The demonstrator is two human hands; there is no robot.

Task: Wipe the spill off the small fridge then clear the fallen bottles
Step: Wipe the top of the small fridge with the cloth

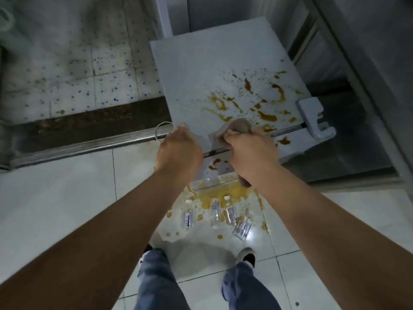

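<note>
The small white fridge point(201, 70) stands below me, its top streaked with an orange-brown spill point(257, 101). My right hand point(248, 151) grips a bunched beige cloth point(239, 127) pressed on the front part of the top, at the near edge of the spill. My left hand point(178, 148) rests on the fridge's front left corner, fingers curled over the edge. On the floor in front of the fridge lie several clear plastic bottles point(215, 212) with white caps, on their sides in an orange puddle point(212, 195).
A clear plastic tray point(207, 186) sits on the floor against the fridge front. A white hinge bracket point(312, 117) juts from the fridge's right side. A metal door-track threshold point(78, 146) runs left. My feet point(245, 257) stand on pale tiles behind the bottles.
</note>
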